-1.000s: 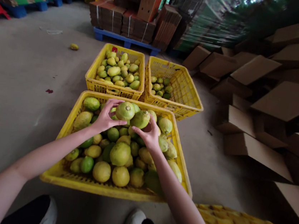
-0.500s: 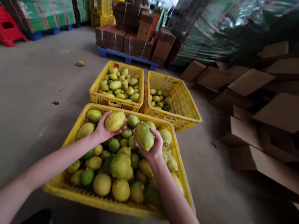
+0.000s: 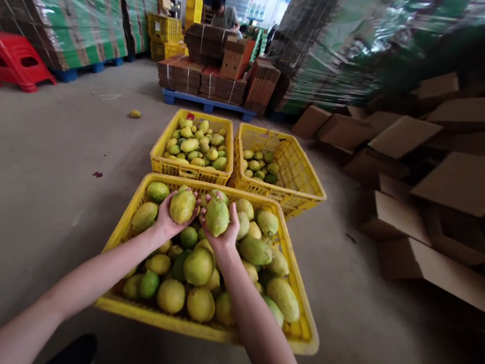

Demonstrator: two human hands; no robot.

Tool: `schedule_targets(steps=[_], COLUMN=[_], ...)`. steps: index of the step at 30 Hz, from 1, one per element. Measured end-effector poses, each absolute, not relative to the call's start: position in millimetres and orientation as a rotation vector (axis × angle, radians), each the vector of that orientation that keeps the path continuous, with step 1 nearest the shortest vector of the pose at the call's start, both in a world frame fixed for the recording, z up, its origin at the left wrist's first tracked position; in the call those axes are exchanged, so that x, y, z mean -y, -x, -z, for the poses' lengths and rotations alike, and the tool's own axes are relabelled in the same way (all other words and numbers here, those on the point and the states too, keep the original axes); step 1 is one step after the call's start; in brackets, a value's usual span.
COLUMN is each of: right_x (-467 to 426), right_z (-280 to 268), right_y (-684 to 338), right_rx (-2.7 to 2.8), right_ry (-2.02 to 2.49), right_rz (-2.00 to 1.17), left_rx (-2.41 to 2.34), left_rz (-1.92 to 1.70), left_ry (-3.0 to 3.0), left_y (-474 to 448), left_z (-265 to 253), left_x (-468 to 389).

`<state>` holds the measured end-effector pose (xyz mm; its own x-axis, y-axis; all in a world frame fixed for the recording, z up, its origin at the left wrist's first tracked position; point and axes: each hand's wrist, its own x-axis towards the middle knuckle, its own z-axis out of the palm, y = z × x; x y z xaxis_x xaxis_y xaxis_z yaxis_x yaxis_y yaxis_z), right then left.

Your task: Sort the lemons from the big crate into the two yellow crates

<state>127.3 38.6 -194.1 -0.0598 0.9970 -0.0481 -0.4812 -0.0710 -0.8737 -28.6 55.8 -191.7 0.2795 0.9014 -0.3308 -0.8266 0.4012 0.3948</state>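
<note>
My left hand [image 3: 167, 218] is closed around a yellow-green lemon [image 3: 182, 206], its fingers behind the fruit. Close beside it, my right hand [image 3: 227, 233] grips a greener lemon [image 3: 217, 216], with the tip pointing towards me. Both hands are over the far half of a yellow plastic crate [image 3: 128, 218]. Many lemons, from dark green to yellow, fill that crate; a large round one [image 3: 199, 266] lies on top near the middle. My forearms hide part of the fruit.
Behind stand two more yellow crates, a fuller left one [image 3: 156, 167] and a right one [image 3: 303, 183] with fruit at its left end. Cardboard boxes [image 3: 465, 184] pile up at right. A red stool [image 3: 15, 60], a stray fruit [image 3: 134, 113] and loaded blue pallet [image 3: 207, 103] are farther off; a person [image 3: 225, 16] is behind.
My right hand has moved left with its lemon, closer to my left hand. The lemon in my left hand has turned, its end now facing me. The view has tilted up slightly.
</note>
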Motion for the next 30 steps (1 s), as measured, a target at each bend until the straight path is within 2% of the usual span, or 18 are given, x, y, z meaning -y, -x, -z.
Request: schedule_targets(steps=[6,20,30], right_x=[-32,-29,-30], right_z=[199,198,203], right_y=[-119,-118,-119], right_rx=[0.32,0.198,0.18], right_ry=[0.599,0.609,0.63], right_rz=[-1.774,-1.806,-1.72], left_rx=[-0.488,-0.466,-0.418], left_rz=[-1.161,-1.091,-1.151], left_ry=[0.018,0.021,0.113], left_y=[27,31,32], left_z=[186,173,171], left_x=[-58,-53,-52])
